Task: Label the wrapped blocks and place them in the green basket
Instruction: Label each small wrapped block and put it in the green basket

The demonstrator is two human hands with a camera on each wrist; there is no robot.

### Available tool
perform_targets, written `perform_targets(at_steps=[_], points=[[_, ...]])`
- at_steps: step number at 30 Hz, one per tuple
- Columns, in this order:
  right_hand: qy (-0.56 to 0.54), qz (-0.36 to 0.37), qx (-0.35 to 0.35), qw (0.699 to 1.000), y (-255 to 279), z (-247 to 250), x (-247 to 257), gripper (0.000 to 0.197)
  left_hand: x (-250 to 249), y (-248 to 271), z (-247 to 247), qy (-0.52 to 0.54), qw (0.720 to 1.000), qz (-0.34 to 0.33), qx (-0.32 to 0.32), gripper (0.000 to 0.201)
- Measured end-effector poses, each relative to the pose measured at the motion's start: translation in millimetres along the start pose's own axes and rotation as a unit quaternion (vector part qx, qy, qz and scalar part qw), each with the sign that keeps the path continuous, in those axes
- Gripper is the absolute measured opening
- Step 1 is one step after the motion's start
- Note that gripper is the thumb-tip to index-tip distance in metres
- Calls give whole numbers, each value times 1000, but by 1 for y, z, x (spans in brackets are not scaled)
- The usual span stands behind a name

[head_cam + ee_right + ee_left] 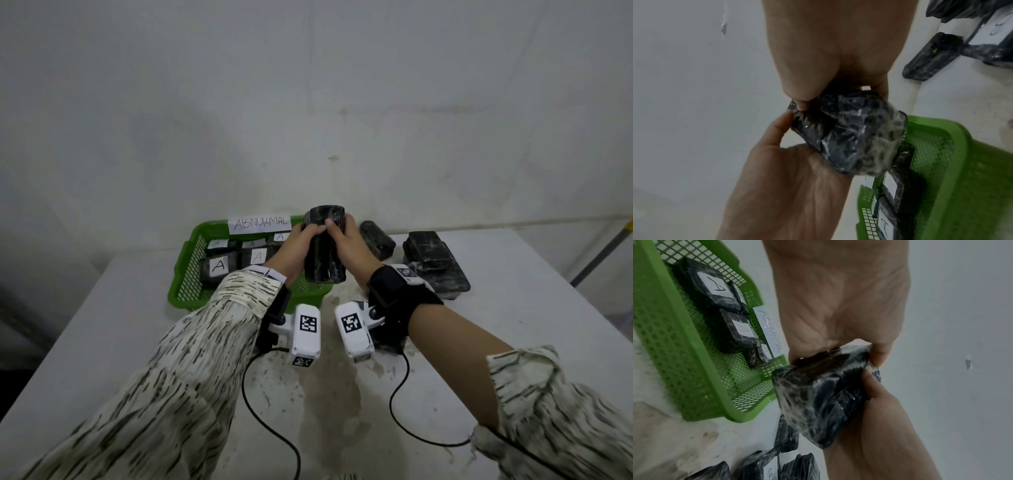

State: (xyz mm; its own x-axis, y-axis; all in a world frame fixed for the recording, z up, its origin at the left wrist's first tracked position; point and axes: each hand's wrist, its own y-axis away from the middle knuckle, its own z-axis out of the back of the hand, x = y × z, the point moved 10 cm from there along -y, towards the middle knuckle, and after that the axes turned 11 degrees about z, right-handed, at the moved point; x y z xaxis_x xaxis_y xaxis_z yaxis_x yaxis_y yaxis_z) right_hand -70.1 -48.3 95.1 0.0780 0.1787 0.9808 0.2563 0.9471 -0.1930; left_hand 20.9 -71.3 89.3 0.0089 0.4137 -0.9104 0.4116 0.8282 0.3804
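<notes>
A black wrapped block [324,250] stands upright, raised just above the right end of the green basket [185,260]. My left hand [298,244] grips its left side and my right hand [350,245] grips its right side, with both thumbs on the upper front. The left wrist view shows the block [824,395] pinched between my left hand [838,301] and right hand [881,415]. No label shows on it. Inside the basket lie several wrapped blocks with white "A" labels [219,264].
A paper sign reading "ABNORMAL" [259,224] is fixed to the basket's far wall. More black wrapped blocks lie on the white table to the right, one alone [376,242] and a stack [433,262]. Black cables [394,407] trail across the table near me.
</notes>
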Motion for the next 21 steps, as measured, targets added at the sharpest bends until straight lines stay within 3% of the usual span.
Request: perform_targets(at_steps=[2, 4, 9, 10, 14, 15, 18, 21], points=[[-6, -2, -3, 1000, 2, -1, 1, 44, 1, -2, -1, -7, 1000, -6, -7, 58], [12, 1, -9, 1000, 0, 1, 0, 42, 0, -3, 1, -39, 999, -14, -33, 61], [14, -14, 37, 999, 2, 0, -5, 44, -9, 1, 8, -116, 989, -51, -80, 27], [7, -23, 57, 998, 5, -3, -6, 47, -11, 1, 11, -113, 988, -57, -83, 27], [23, -42, 108, 993, 16, -11, -15, 61, 0, -19, 31, -52, 993, -39, -94, 67], [27, -42, 98, 994, 17, -8, -17, 58, -1, -16, 29, -55, 994, -36, -86, 65], [35, -41, 65, 996, 15, -1, -24, 59, -10, 5, 16, -81, 995, -41, -49, 33], [31, -38, 45, 998, 13, 3, -27, 56, -3, 6, 15, -141, 989, -32, -41, 41]])
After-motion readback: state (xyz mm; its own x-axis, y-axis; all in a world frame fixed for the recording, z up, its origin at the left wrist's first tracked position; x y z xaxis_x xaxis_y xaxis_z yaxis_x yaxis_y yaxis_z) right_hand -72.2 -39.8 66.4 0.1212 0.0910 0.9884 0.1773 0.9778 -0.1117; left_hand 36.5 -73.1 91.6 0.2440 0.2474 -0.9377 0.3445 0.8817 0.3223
